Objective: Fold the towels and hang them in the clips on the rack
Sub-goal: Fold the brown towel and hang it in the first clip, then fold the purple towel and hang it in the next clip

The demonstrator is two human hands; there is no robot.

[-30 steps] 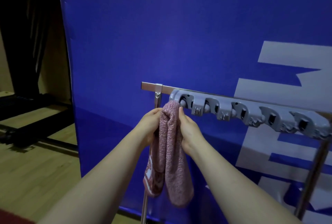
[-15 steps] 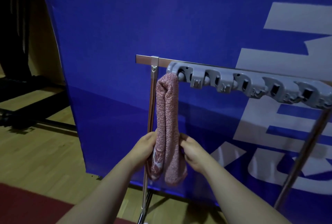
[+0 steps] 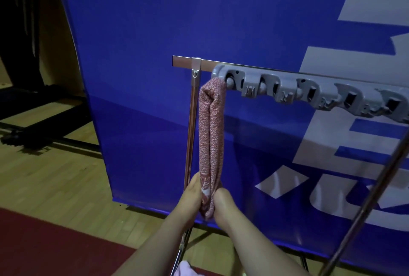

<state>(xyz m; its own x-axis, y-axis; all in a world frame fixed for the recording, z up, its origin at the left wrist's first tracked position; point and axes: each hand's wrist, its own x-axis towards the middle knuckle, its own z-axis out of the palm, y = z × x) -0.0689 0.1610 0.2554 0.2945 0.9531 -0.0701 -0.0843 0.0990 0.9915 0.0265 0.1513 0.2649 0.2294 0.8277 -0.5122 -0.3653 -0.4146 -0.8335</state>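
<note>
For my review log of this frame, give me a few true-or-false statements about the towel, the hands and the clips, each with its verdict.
1. The pink towel hangs from the leftmost clip of the grey clip strip. True.
2. Both hands hold the towel's top end at the clip. False: the left hand and the right hand grip its lower end, one on each side.
3. Every clip in view holds a towel. False: the other clips to the right hold nothing.
4. A blue banner stands behind the rack. True.
</note>
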